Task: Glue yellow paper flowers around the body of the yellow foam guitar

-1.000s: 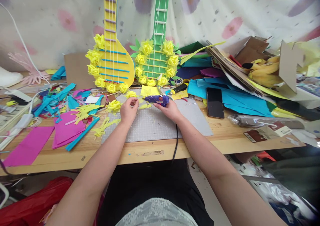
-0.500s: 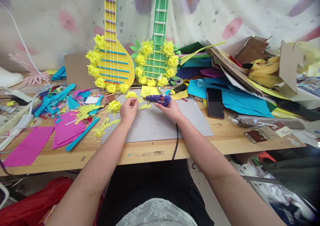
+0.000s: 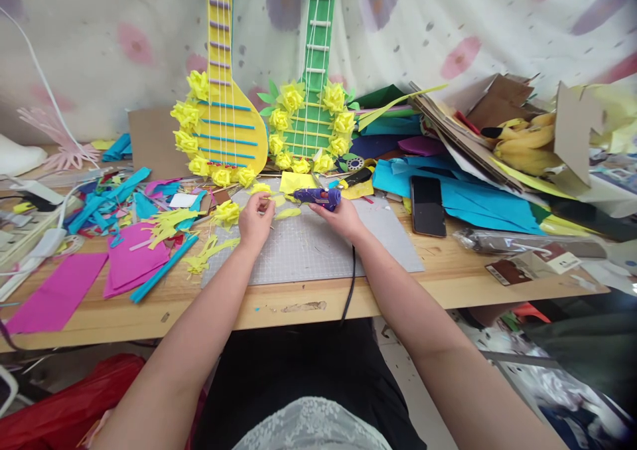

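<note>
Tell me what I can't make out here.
All in the head view:
Left hand: its fingers hide whether they grip the yellow petal.
Purple glue gun: right hand covers its handle.
Yellow guitar neck and green guitar neck: upper edge cuts off their tops.
Brown card: print too small to read.

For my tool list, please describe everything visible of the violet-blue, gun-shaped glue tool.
The violet-blue, plastic-looking glue gun is held sideways in the bare right hand, above the grey, gridded cutting mat. Its narrow nozzle points towards the bare left hand. A small reddish-orange area shows on its body. The right hand hides most of the handle; a thin black cord, apparently its own, hangs below.
</note>
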Demonstrator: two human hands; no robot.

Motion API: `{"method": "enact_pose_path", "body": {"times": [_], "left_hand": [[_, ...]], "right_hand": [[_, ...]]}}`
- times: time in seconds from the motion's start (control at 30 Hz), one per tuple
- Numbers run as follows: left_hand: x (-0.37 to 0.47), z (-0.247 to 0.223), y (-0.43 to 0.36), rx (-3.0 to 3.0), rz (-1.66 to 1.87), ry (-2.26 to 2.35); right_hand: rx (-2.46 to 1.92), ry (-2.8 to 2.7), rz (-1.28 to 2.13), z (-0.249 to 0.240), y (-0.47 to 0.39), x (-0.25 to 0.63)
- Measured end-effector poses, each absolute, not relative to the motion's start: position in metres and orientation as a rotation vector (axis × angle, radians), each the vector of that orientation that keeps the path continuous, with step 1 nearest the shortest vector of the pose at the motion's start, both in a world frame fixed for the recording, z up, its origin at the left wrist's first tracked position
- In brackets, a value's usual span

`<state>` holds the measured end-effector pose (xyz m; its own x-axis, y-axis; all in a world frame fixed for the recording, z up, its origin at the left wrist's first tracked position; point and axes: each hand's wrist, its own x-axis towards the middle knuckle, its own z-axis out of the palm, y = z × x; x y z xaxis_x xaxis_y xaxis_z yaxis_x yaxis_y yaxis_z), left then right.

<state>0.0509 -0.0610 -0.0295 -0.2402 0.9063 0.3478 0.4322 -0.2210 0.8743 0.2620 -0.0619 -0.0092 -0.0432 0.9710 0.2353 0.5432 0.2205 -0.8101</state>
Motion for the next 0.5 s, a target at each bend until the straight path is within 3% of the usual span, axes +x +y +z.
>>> {"method": "enact_pose_path", "body": {"times": [0.5], "left_hand": [[0.056,-0.019,-0.061,1.318,1.388,1.383]], "right_hand": [[-1.405,-1.292,0.783,-0.007,-0.051,0.29]]}}
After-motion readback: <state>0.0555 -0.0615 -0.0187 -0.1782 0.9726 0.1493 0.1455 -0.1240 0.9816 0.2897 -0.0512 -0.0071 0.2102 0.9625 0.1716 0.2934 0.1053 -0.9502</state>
